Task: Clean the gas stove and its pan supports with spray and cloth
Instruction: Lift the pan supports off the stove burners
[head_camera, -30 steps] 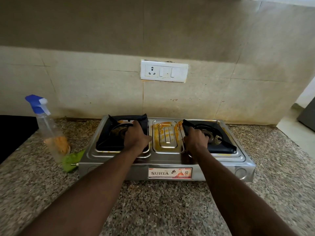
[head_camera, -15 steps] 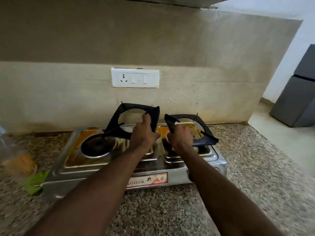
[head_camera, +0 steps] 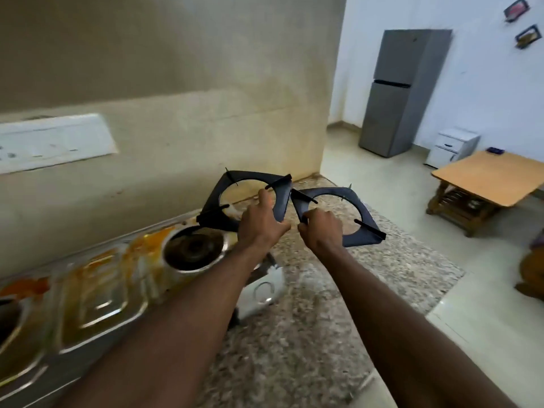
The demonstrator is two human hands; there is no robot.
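Observation:
Two black square pan supports are in the air to the right of the steel gas stove (head_camera: 103, 293). My left hand (head_camera: 260, 222) grips the left pan support (head_camera: 244, 179) by its near right edge and holds it tilted up. My right hand (head_camera: 321, 228) grips the right pan support (head_camera: 362, 210) at its near left corner, above the granite counter (head_camera: 338, 304). The two supports almost touch at their inner corners. The stove top shows orange stains, and its right burner (head_camera: 192, 248) lies bare. Spray bottle and cloth are out of view.
A white switch plate (head_camera: 53, 142) is on the tiled wall at the left. The counter ends at the right, where the floor drops away. Beyond stand a grey fridge (head_camera: 403, 92), a small white unit (head_camera: 452, 147) and a wooden table (head_camera: 485, 181).
Both hands lifted the pan supports off the burners and carried them to the right, past the stove's right end. The view swung right, so the spray bottle and green cloth left the frame.

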